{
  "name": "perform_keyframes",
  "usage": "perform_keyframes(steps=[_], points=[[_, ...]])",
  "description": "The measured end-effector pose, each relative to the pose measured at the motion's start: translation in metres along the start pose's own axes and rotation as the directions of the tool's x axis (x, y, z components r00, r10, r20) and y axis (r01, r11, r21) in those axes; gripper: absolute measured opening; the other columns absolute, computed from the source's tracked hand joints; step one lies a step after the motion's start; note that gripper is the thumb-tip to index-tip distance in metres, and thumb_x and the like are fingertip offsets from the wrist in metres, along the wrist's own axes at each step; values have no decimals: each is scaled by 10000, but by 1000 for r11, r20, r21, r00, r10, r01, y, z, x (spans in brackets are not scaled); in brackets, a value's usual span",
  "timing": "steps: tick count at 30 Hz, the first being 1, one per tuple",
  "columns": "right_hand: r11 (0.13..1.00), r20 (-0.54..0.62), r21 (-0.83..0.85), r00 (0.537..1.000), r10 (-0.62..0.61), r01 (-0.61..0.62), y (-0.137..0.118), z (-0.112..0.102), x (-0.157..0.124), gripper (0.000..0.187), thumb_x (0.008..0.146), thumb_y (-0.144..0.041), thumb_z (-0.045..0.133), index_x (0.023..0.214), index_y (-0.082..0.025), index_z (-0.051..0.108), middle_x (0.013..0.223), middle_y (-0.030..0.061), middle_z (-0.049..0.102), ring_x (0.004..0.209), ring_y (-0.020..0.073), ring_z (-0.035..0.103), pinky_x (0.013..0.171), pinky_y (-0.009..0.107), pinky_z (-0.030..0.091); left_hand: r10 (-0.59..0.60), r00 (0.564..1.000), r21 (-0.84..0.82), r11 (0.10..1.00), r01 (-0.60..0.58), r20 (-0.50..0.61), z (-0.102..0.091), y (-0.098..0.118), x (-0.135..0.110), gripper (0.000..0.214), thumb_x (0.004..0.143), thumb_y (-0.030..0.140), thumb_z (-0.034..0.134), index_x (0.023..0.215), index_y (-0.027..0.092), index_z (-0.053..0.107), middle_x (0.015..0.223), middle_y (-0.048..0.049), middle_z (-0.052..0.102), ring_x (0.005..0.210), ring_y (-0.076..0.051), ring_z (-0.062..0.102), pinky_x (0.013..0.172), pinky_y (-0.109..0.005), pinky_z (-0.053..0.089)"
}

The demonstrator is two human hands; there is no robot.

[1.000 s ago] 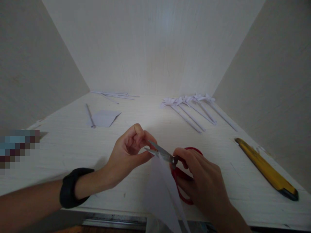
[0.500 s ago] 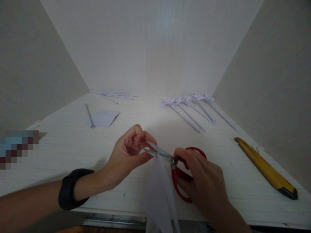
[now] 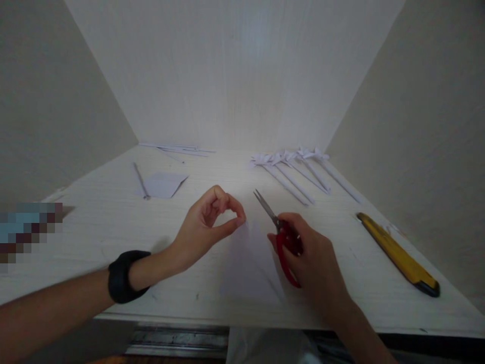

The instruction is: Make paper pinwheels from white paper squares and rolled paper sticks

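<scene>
My left hand (image 3: 210, 225), with a black band on its wrist, pinches the top corner of a white paper triangle (image 3: 252, 268) between thumb and forefinger. The paper hangs down over the white table (image 3: 94, 227) in front of me. My right hand (image 3: 310, 258) grips red-handled scissors (image 3: 278, 232). Their blades are closed and point up and to the left, just right of the paper, apart from it.
A yellow utility knife (image 3: 397, 260) lies at the right. Several rolled white paper sticks with folded tops (image 3: 295, 172) lie at the back right. A folded paper piece (image 3: 162, 184), a thin stick (image 3: 140, 180) and paper strips (image 3: 178, 149) are at the back left. Walls enclose three sides.
The scissors have come off the paper and swung right and up, their blades now closed. My left hand lifted the paper's corner slightly and the sheet now lies nearer the table.
</scene>
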State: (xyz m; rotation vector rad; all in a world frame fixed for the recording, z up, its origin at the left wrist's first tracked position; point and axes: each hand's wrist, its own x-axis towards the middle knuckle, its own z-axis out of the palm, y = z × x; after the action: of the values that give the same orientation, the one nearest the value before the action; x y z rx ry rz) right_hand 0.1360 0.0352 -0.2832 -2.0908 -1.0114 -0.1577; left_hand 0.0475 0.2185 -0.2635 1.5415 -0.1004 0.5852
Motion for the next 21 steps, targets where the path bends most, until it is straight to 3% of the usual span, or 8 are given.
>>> perform_keyframes(steps=[3,6,10,14,18,21], points=[[936,93,309,985,147,-169,6,-2,13,206,778,-278,593,971,-215,555,859,25,676,741,158,629,670,275,479,13,1000,65,998,-12,-12,-5,-4,7,295,763,112,673,729,202,395,785,7,642,841,-132,605,799,-284,435],[800,183,536,962,201,-270,14,-2,30,224,718,-257,605,930,-207,553,751,3,660,637,133,590,574,255,460,-8,1000,89,996,8,-6,-12,-9,16,268,757,152,679,732,197,416,770,7,637,778,-127,607,747,-278,445],[692,267,640,941,208,-335,19,3,58,233,693,-254,627,911,-203,562,709,-2,663,569,114,550,488,226,420,-28,998,61,998,31,-53,-23,-17,27,264,724,174,697,717,188,434,747,17,618,705,-102,571,681,-245,431],[546,362,754,925,117,-364,19,14,87,262,707,-289,657,944,-212,577,728,-5,669,568,109,554,454,205,398,-29,987,30,999,34,-156,-34,-24,34,250,698,181,706,722,182,456,727,20,604,657,-90,534,630,-227,402],[378,349,862,936,41,-338,24,30,107,263,726,-272,662,964,-214,568,735,-16,671,623,100,582,534,199,445,-16,970,7,1000,19,-243,-40,-32,40,241,680,179,706,706,177,467,721,19,597,645,-88,517,613,-224,381],[275,297,909,949,104,-314,33,38,112,252,707,-281,680,896,-208,529,757,-11,692,606,93,595,547,202,457,-40,960,-11,999,38,-276,-41,-38,43,233,669,173,708,701,172,477,703,19,597,629,-83,508,610,-221,372]])
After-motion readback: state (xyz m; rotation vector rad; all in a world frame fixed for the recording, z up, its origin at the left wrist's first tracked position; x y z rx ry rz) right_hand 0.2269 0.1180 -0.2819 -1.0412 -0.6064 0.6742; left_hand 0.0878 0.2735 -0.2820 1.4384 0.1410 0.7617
